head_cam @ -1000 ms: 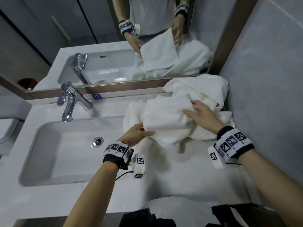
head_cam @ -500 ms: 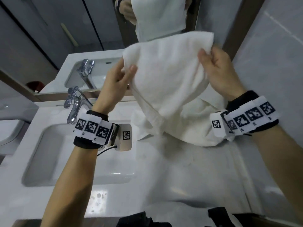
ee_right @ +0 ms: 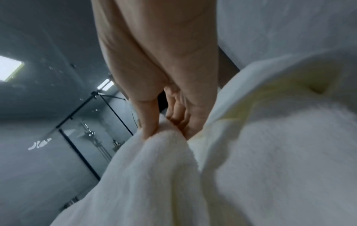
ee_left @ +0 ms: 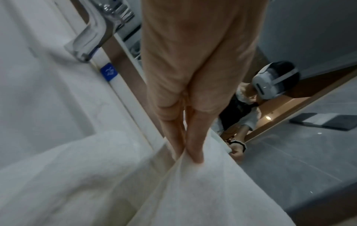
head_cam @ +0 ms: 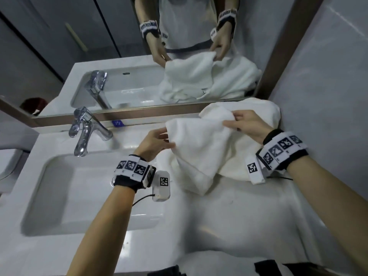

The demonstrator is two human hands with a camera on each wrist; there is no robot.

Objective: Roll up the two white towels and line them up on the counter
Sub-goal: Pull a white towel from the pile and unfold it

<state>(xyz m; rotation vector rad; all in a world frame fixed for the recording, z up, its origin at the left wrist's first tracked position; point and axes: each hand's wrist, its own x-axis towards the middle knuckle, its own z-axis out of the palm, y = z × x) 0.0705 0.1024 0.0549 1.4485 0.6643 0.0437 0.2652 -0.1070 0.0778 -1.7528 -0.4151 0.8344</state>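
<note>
White counter (head_cam: 229, 220), bare along the near edge. Sink basin (head_cam: 83, 194) to the left of it.

Left hand (head_cam: 154, 143) raised over the counter just right of the basin. Thumb and fingers pinch the left corner of the upper towel (head_cam: 199, 148); the left wrist view confirms the fingertips (ee_left: 195, 156) pressed together on the cloth edge. Band of printed markers on the wrist.

Right hand (head_cam: 247, 124) pinches the same towel's far right corner. In the right wrist view the thumb (ee_right: 148, 130) and fingers close on a fold of terry cloth. Same marker band on this wrist.

Upper towel: stretched between the two hands, unrolled, lower part sagging so that its near end touches the counter, to the right of the basin.

Second towel (head_cam: 258, 110): crumpled heap on the counter under and behind the first, pushed into the far right corner against the grey wall (head_cam: 328, 96). Unrolled.

Far left: chrome tap (head_cam: 85, 130) behind the basin. A mirror (head_cam: 111, 56) runs along the back of the counter; small blue sticker (head_cam: 117, 123) on its lower frame. The mirror reflects both hands and the towels.
</note>
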